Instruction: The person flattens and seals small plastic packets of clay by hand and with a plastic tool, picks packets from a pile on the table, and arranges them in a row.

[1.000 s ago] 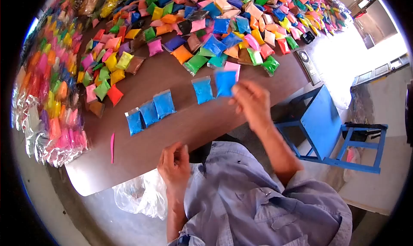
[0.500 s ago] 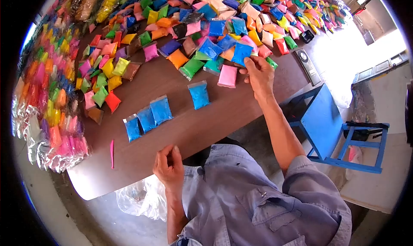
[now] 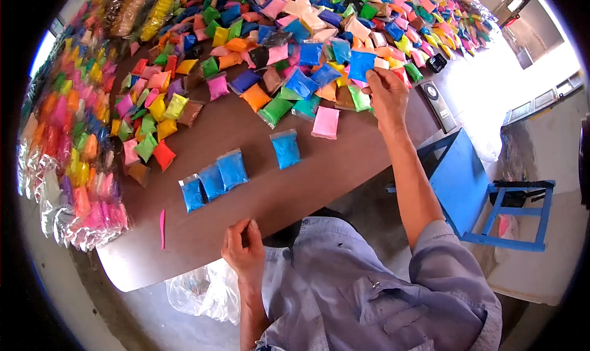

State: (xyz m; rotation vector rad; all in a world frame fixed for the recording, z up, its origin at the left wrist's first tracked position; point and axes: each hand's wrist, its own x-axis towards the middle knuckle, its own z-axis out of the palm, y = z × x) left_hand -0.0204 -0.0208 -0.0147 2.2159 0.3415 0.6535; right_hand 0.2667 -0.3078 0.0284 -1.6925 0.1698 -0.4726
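Observation:
My right hand (image 3: 387,96) pinches a blue packet (image 3: 361,65) by its lower edge, over the near right part of the packet pile. At the table's near edge, my left hand (image 3: 244,246) is curled with thumb and fingertips close together; whether anything small is between them cannot be made out. Three blue packets (image 3: 211,181) lie side by side, overlapping, on the brown table (image 3: 258,194). Another blue packet (image 3: 285,149) lies apart to their right. Beyond it is a pink packet (image 3: 325,122), close to the pile's edge.
A big heap of coloured packets (image 3: 301,84) covers the far side. Clear bags of packets (image 3: 86,185) line the left. A pink stick (image 3: 163,229) lies near the left front. A scale-like device (image 3: 437,105) sits at the right edge, beside a blue stool (image 3: 462,182).
My right hand has carried the blue packet rightward and away from me, from above the pink packet to over the pile. My left hand has hardly moved.

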